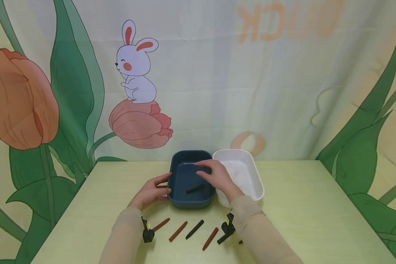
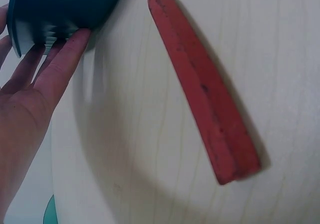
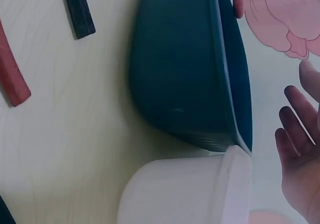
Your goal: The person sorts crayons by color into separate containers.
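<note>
Pale wood-grain desk (image 1: pixel 85 220) spreads before you, with a printed cloth standing behind it. Nearest you, tapered sticks lie slantwise in a loose row. Left to right: a first red stick (image 1: pixel 161 224) beside your left wrist camera (image 1: pixel 148 235), a second red stick (image 1: pixel 178 231), a black stick (image 1: pixel 194 229), a third red stick (image 1: pixel 210 239), and a second black stick (image 1: pixel 223 239) partly behind your right wrist camera (image 1: pixel 228 223). One more dark end (image 1: pixel 241 242) shows by your right sleeve (image 1: pixel 262 231); its colour is hard to tell.

Farther on are two bins side by side, rims meeting: a blue bin (image 1: pixel 189 205) on the left, a white bin (image 1: pixel 259 183) on the right. Your left hand (image 1: pixel 151 190) grips the blue bin's left wall at the rim. Your right hand (image 1: pixel 219 176) hovers above that bin, thumb and fingers apart, nothing between them. Below it, a loose black stick (image 1: pixel 195 189) lies on the blue bin's floor.

You seem to be at the placing step, putting sticks into a bin, perhaps by colour. Your next move likely calls for bringing the right hand back to the row for another stick while the left steadies the bin.

Farthest away, the cloth (image 1: pixel 204 91) shows a white rabbit (image 1: pixel 142 90) on a pink tulip (image 1: pixel 135 126).
</note>
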The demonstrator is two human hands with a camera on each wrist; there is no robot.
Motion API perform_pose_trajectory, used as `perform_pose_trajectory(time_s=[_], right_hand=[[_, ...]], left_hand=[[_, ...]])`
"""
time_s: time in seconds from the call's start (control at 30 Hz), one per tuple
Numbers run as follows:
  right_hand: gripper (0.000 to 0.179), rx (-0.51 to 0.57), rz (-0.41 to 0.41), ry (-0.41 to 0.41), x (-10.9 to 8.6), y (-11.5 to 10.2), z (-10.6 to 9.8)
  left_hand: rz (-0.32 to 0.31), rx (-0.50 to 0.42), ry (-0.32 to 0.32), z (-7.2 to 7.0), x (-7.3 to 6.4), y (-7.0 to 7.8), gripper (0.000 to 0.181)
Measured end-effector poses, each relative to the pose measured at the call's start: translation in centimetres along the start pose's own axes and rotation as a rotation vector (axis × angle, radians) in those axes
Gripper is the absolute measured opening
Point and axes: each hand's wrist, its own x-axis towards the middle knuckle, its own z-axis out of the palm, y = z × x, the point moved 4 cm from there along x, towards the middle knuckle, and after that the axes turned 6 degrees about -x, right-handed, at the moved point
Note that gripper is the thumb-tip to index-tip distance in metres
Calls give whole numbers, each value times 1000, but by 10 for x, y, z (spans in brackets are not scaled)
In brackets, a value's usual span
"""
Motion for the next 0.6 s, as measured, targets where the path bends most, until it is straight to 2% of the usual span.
perform_pose_trajectory(time_s=[0.13, 0.3, 0.6], right_hand=[[33, 15, 1, -49, -3, -4, -4], [35, 34, -32, -107, -12, -4, -5], [39, 70, -96, -109, -41, -4, -17]], left_hand=[[4, -10, -19, 0, 0, -1, 65], [5, -13, -9, -1, -1, -2, 64], [18, -29, -32, 2, -1, -1, 65]])
